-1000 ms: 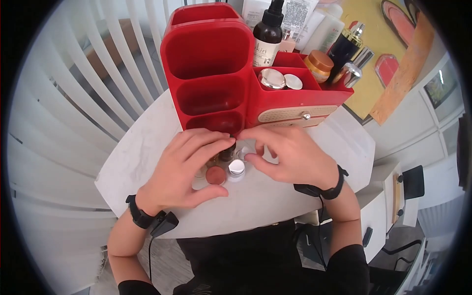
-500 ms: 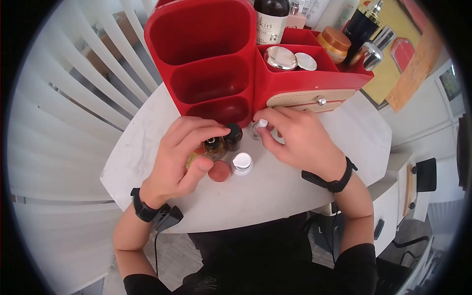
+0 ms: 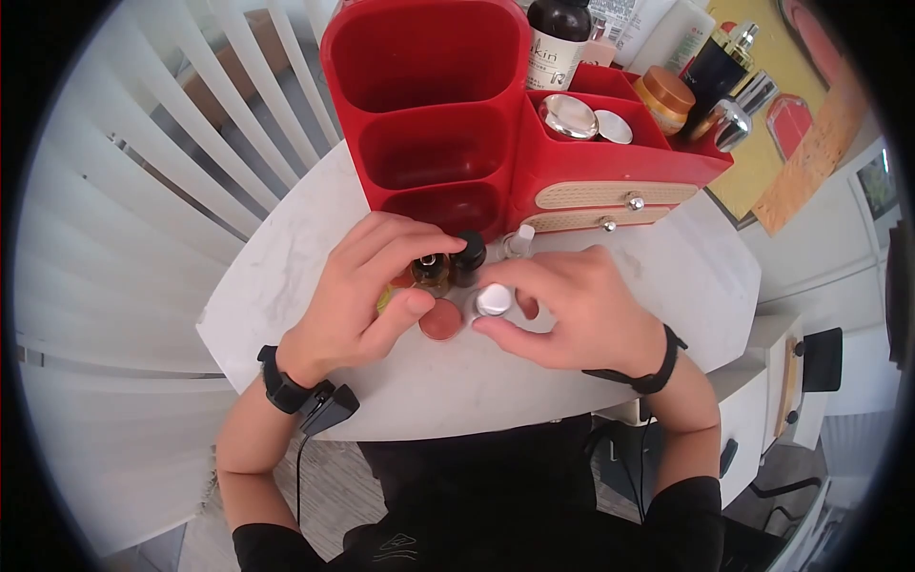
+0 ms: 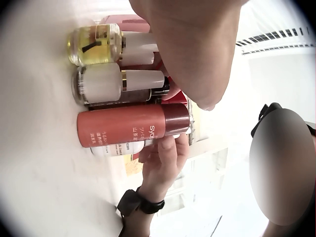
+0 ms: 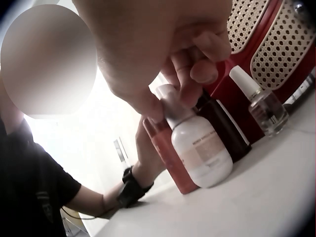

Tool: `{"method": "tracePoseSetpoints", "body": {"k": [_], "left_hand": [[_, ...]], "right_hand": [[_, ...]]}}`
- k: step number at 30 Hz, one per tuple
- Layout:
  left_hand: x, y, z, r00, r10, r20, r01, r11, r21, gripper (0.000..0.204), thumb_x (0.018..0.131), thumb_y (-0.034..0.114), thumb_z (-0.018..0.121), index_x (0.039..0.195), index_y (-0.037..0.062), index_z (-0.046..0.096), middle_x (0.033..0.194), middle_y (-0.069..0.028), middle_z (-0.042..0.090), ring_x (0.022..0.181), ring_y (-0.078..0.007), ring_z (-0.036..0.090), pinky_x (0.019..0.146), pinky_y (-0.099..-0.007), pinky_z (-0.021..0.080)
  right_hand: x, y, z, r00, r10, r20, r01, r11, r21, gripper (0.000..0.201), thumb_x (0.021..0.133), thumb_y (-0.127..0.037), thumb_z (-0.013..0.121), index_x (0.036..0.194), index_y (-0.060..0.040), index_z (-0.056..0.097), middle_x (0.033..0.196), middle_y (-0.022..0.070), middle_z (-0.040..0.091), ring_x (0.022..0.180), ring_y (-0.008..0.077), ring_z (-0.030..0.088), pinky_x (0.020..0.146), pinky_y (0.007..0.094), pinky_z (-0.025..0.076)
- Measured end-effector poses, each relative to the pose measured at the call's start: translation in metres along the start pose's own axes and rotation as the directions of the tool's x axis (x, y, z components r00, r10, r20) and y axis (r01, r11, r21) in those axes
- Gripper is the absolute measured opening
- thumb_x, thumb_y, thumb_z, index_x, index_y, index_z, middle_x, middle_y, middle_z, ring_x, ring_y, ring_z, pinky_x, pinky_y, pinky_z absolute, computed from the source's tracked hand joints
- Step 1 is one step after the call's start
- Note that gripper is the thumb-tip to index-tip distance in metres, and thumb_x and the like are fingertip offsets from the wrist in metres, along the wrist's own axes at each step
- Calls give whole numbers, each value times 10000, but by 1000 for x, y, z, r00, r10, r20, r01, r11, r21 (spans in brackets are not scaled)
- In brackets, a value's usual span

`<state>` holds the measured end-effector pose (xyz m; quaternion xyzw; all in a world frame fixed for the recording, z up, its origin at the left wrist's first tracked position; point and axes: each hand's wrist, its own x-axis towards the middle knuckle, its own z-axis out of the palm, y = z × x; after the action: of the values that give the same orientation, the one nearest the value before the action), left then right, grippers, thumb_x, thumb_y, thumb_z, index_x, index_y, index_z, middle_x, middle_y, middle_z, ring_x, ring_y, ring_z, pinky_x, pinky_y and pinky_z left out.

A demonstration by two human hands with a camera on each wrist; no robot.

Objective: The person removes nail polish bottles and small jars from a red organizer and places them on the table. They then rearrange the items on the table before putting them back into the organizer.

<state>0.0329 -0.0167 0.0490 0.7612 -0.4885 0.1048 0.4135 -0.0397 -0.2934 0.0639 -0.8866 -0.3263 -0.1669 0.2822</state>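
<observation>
My right hand (image 3: pixel 581 315) pinches the pale cap of a small white bottle (image 5: pixel 205 153) between thumb and fingers; the bottle stands on the table. My left hand (image 3: pixel 367 291) arches over a close group of bottles, its fingertips at the black-capped dark bottle (image 3: pixel 467 255) and its thumb beside the reddish bottle (image 4: pixel 118 127). Under that hand are a gold-brown bottle (image 3: pixel 431 276), a white nail polish bottle (image 4: pixel 98 83) and a yellow nail oil bottle (image 4: pixel 94 45). A clear nail polish bottle (image 5: pixel 269 114) with a white cap stands apart, near the drawers.
At the back of the white table (image 3: pixel 286 229) stands a red organizer (image 3: pixel 438 110) with open compartments and woven-front drawers (image 3: pixel 610 195). Its right part holds jars, including a gold-lidded one (image 3: pixel 667 95), and several bottles. White slats (image 3: pixel 219 105) run along the left.
My right hand carried the clear nail polish bottle away from the group toward the drawers, let it go, then came back to the white bottle's cap. The left hand stays over the group.
</observation>
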Motion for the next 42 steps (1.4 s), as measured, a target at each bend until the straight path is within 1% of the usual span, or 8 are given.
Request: {"method": "tracePoseSetpoints", "body": {"k": [6,9,16,25,27,31,40,42], "left_hand": [[0,1,1,1000,-24,-1,24,1000,-19,458,1079,424,659,1334,55,751,1247,-151,751,1086,-351,680,982,-438,556],[0,4,0,998,-48,44,47,999,15,640,1153,578,471,1346,28,735,1281,-170,725,1138,-344,671,985,-432,539],[-3,3,2,996,-69,52,69,998,11,656,1143,599,476,1352,31,731,1275,-170,726,1119,-335,672,951,-420,545],[-2,0,3,998,-48,51,48,999,0,700,1128,655,503,1392,40,710,1275,-160,726,1113,-321,673,927,-408,546],[-2,-2,4,999,-16,40,16,1000,6,702,1128,654,509,1403,37,701,1264,-150,731,1092,-313,671,913,-397,546],[-3,1,2,994,-96,57,97,995,-26,701,1128,648,515,1405,29,694,1254,-144,735,1076,-308,666,909,-396,547],[0,3,0,997,-70,12,70,997,8,361,1098,214,563,1370,22,702,1278,-139,759,1055,-316,665,973,-423,534],[2,2,-1,999,-47,-19,48,998,34,325,1067,126,553,1324,31,727,1224,-138,768,1051,-318,668,974,-431,536]], "right_hand": [[1,10,-32,988,151,-6,-149,977,150,237,813,-112,863,1030,-104,770,765,38,692,619,188,665,588,306,509],[0,20,-39,980,199,-17,-199,977,-78,236,792,-102,822,1019,-108,758,781,48,713,640,207,678,612,330,525],[-5,25,-39,981,175,-79,-190,950,-247,243,788,-158,840,1012,-119,754,763,60,718,650,231,684,635,348,524],[0,6,-40,981,93,-172,-139,950,-278,414,857,-199,895,1254,-145,791,651,14,617,560,200,634,557,325,457],[4,-4,-24,990,40,-137,-60,988,-143,492,917,-186,880,1389,-146,748,635,20,613,534,200,638,530,322,453],[5,-2,10,1000,29,-9,-30,991,-131,520,1021,-194,788,1501,-101,613,749,75,725,605,268,714,548,388,543],[3,-10,-12,972,216,-95,-213,976,39,289,909,-130,833,1160,-111,691,742,30,713,602,242,714,554,353,541],[2,-10,-15,978,175,-117,-176,984,1,281,887,-125,831,1134,-114,697,755,29,718,607,239,714,555,348,540]]}}
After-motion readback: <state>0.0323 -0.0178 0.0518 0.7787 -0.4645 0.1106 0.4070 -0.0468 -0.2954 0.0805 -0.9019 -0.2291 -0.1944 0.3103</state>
